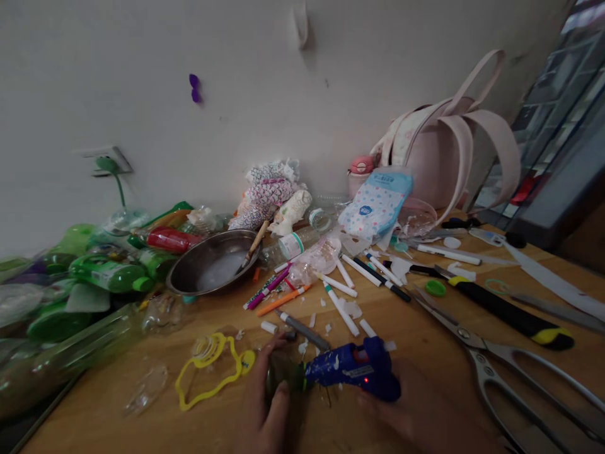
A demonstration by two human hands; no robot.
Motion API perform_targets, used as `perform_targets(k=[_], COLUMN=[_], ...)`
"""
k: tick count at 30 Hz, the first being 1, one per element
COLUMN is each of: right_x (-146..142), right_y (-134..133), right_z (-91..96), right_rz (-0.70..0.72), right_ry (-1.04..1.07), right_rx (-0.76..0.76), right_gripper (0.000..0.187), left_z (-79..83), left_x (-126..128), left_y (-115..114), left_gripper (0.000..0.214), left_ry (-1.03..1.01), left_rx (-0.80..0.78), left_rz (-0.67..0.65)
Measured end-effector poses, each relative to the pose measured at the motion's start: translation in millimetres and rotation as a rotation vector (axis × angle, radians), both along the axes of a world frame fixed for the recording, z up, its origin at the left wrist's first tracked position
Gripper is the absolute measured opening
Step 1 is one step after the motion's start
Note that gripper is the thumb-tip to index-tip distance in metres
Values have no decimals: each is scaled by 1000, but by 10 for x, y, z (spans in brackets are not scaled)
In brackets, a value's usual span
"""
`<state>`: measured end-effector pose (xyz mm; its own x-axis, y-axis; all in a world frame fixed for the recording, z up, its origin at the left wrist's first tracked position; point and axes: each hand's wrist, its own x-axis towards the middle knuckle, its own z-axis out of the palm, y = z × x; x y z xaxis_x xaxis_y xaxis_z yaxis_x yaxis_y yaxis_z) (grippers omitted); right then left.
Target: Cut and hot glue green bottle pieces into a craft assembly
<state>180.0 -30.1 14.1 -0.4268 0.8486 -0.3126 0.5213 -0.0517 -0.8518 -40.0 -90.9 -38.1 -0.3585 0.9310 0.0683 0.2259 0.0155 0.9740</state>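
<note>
My right hand (397, 403) is closed around the handle of a blue glue gun (347, 366), whose small red light is lit. The gun's nozzle end points left, against a dark green plastic piece (283, 376) that looks like a cut bottle part. My left hand (265, 403) grips that green piece between thumb and fingers. Whether the nozzle touches it I cannot tell. Just left of my left hand lies a yellow plastic handle ring (208, 366) with a clear bottle neck in it. A grey marker (302, 329) lies behind the gun.
Large scissors (477, 353) and a black-yellow cutter (510, 312) lie at right. Several markers (340, 309) and scraps are scattered mid-table. A metal bowl (184, 280) with a brush stands behind, plastic bottles (108, 272) pile up at left, and a pink backpack (428, 151) stands back right.
</note>
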Motion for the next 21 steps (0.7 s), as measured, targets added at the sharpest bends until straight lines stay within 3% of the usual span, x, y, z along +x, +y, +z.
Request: perform_targets(k=[14,21], right_x=[16,-3], right_y=[11,8], right_z=[-93,-98], right_rz=[25,-2], right_ry=[-20,40], right_rx=[28,10], right_gripper=[31,28], left_z=[56,51], left_x=[30,38], left_y=[-5,10], left_gripper=[40,40], left_ry=[23,9], left_rx=[14,5], left_rz=[-19,38])
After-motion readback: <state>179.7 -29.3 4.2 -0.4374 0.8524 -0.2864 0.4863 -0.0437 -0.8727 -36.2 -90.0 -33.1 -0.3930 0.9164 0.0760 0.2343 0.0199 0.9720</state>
